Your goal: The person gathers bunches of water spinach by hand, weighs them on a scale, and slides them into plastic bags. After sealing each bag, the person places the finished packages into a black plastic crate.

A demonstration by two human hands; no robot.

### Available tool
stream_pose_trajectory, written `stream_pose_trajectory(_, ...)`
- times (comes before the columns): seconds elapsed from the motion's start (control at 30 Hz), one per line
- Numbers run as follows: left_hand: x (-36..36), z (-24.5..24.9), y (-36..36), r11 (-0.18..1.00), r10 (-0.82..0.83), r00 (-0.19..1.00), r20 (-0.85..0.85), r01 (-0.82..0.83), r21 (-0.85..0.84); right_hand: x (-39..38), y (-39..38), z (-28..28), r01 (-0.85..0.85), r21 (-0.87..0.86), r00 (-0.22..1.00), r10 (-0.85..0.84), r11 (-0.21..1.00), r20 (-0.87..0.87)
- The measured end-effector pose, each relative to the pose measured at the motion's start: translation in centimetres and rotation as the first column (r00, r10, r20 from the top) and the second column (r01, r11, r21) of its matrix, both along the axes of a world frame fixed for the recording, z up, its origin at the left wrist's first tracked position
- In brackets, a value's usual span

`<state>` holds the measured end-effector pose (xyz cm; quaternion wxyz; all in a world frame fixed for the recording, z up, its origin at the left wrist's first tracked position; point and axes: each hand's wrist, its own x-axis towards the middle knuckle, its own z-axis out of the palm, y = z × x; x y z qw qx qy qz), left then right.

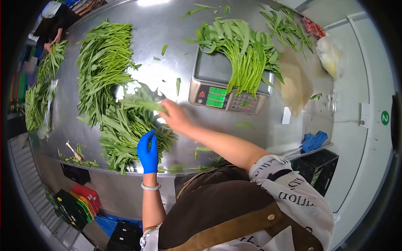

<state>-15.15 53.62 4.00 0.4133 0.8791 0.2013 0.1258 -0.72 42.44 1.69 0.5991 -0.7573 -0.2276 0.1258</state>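
Observation:
My left hand, in a blue glove, is at the right edge of a pile of leafy green stalks, its fingers close together; what they hold, if anything, is hidden. Bare, my right hand closes around some leafy greens above that pile, and these are blurred. A longer row of greens lies behind the pile. To the right, a bunch of greens rests on a digital scale with lit green displays.
A co-worker's hand touches greens at the far left. At the right are brown paper, a plastic bag and a blue glove. Black crates stand below the metal table's edge.

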Motion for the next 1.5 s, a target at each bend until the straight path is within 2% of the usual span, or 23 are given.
stream_pose_trajectory(0.07,0.1,-0.2,0.0,1.000,0.019,1.000,0.007,-0.019,-0.007,0.9,-1.1,0.9,0.005,0.014,0.981,-0.002,1.000,-0.195)
stream_pose_trajectory(0.13,1.1,-0.1,-0.5,0.999,-0.022,1.000,0.000,0.022,-0.038,1.7,-2.0,-1.3,-0.215,-0.139,0.883,0.132,0.967,-0.451)
stream_pose_trajectory(0.17,1.6,0.0,-0.8,0.998,-0.048,0.999,-0.015,0.047,-0.029,1.9,-2.6,-2.4,-0.285,-0.261,0.914,0.180,0.922,-0.363)
stream_pose_trajectory(0.2,2.3,-0.1,-1.0,0.997,-0.076,0.997,-0.026,0.075,-0.022,2.0,-2.7,-2.2,-0.231,-0.157,0.907,0.155,0.960,-0.391)
stream_pose_trajectory(0.27,3.0,-1.4,-1.4,0.964,-0.009,0.987,-0.161,-0.034,-0.264,1.5,-3.1,-2.1,-0.118,0.049,0.876,0.128,0.992,-0.464)
stream_pose_trajectory(0.3,3.2,-2.1,-1.6,0.923,0.014,0.971,-0.237,-0.104,-0.372,1.6,-3.1,-2.2,-0.103,0.211,0.821,0.203,0.972,-0.534)
stream_pose_trajectory(0.37,4.6,-2.9,-2.5,0.689,0.149,0.957,-0.250,-0.281,-0.668,0.9,-3.2,-2.7,-0.130,0.234,0.809,0.240,0.964,-0.537)
stream_pose_trajectory(0.43,5.6,-3.7,-2.9,0.427,0.258,0.925,-0.280,-0.370,-0.825,0.2,-3.6,-2.1,-0.172,0.198,0.817,0.252,0.965,-0.518)
stream_pose_trajectory(0.53,6.5,-6.5,-0.8,-0.077,0.009,0.991,-0.134,-0.133,-0.988,-0.1,-4.1,-1.9,-0.144,0.182,0.731,0.228,0.973,-0.643)
stream_pose_trajectory(0.57,6.4,-6.9,-1.4,0.026,0.059,0.974,-0.219,-0.221,-0.975,0.1,-5.0,-1.7,-0.191,-0.060,0.812,0.124,0.980,-0.570)
stream_pose_trajectory(0.67,7.1,-5.1,-2.6,0.277,0.096,0.967,-0.234,-0.252,-0.927,0.7,-6.3,-1.5,-0.192,-0.270,0.890,0.051,0.944,-0.453)
stream_pose_trajectory(0.7,7.5,-3.4,-2.8,0.188,0.115,0.951,-0.287,-0.304,-0.934,0.7,-6.3,-1.6,-0.122,-0.224,0.908,0.018,0.967,-0.418)
stream_pose_trajectory(0.8,6.7,-6.7,-1.7,0.076,0.089,0.990,-0.108,-0.115,-0.990,0.2,-6.7,-1.6,0.090,-0.066,0.940,-0.107,0.994,-0.325)
stream_pose_trajectory(0.83,6.6,-5.7,-1.8,0.100,0.129,0.968,-0.214,-0.228,-0.969,0.6,-6.8,0.7,0.007,-0.254,0.948,-0.087,0.967,-0.307)
stream_pose_trajectory(0.93,6.0,-7.1,-1.8,0.006,0.162,0.974,-0.161,-0.164,-0.986,2.9,-7.7,4.8,0.064,-0.228,0.995,-0.080,0.972,-0.059)
stream_pose_trajectory(0.97,6.3,-5.3,-2.1,-0.109,0.155,0.961,-0.229,-0.214,-0.971,4.1,-8.3,7.4,0.131,-0.152,0.984,-0.147,0.980,-0.100)
stream_pose_trajectory(1.07,6.3,-5.5,-2.2,-0.023,0.124,0.981,-0.150,-0.148,-0.989,7.7,-11.1,13.1,0.328,0.366,0.936,-0.352,0.871,0.000)
stream_pose_trajectory(1.17,7.0,-5.1,-2.9,0.032,0.172,0.971,-0.168,-0.176,-0.984,9.9,-14.5,17.9,0.372,0.566,0.830,-0.536,0.736,0.152)
stream_pose_trajectory(1.3,7.2,-7.5,-3.3,0.085,0.182,0.975,-0.131,-0.148,-0.985,11.4,-18.5,15.8,0.576,0.386,0.724,-0.669,0.720,0.167)
stream_pose_trajectory(1.37,7.3,-7.4,-3.9,-0.024,0.150,0.968,-0.200,-0.199,-0.980,12.0,-20.4,11.5,0.650,-0.080,0.760,-0.642,0.756,0.105)
stream_pose_trajectory(1.4,7.5,-7.3,-4.2,-0.074,0.126,0.964,-0.234,-0.226,-0.971,12.3,-21.3,8.1,0.577,-0.193,0.805,-0.593,0.794,-0.034)
stream_pose_trajectory(1.43,7.8,-5.6,-4.8,-0.058,0.093,0.960,-0.263,-0.259,-0.964,12.5,-21.8,6.0,0.485,-0.287,0.821,-0.543,0.826,-0.178)
stream_pose_trajectory(1.5,7.7,-4.3,-5.2,0.105,0.084,0.967,-0.241,-0.249,-0.963,11.7,-21.9,6.2,0.470,-0.403,0.844,-0.534,0.785,-0.056)
